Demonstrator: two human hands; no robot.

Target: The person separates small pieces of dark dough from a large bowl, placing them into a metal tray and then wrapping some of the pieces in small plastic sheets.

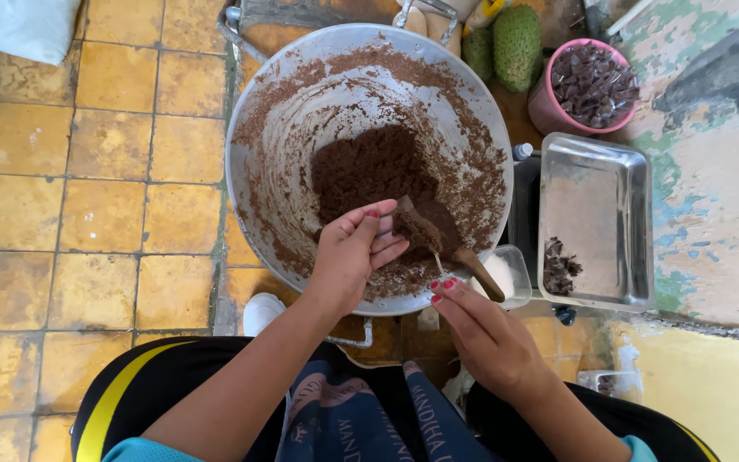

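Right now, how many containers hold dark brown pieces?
2: the pink bucket at the upper right, heaped full, and the metal tray below it, with a few in its near corner. Others may be out of frame.
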